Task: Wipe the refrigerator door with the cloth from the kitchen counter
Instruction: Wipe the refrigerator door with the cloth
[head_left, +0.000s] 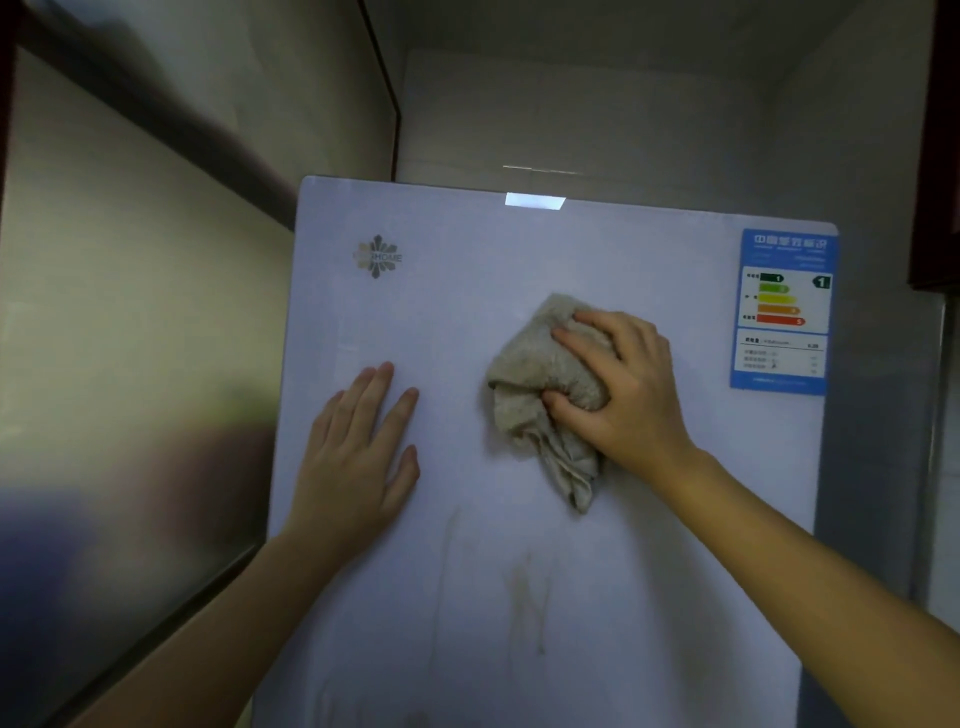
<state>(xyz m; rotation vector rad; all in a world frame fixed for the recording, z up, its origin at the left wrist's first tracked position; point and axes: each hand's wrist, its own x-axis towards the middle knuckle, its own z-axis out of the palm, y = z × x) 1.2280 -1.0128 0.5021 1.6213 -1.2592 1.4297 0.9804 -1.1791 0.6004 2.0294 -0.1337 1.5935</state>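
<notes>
One grip, the right hand (621, 387), has fingers and thumb curled round the bunched beige cloth (535, 364), pressing it on the refrigerator door (457, 312) right of the door's middle. The left hand (358, 457) lies flat with straight fingers near the left edge. An energy label (784, 312) sits at the upper right corner.

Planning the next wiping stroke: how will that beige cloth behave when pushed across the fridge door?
Probably floppy: the cloth is bunched under the right hand, a loose tail hanging below. It likely drags and refolds rather than sliding flat. Seems light: curled fingers alone pin it to the refrigerator door.
</notes>
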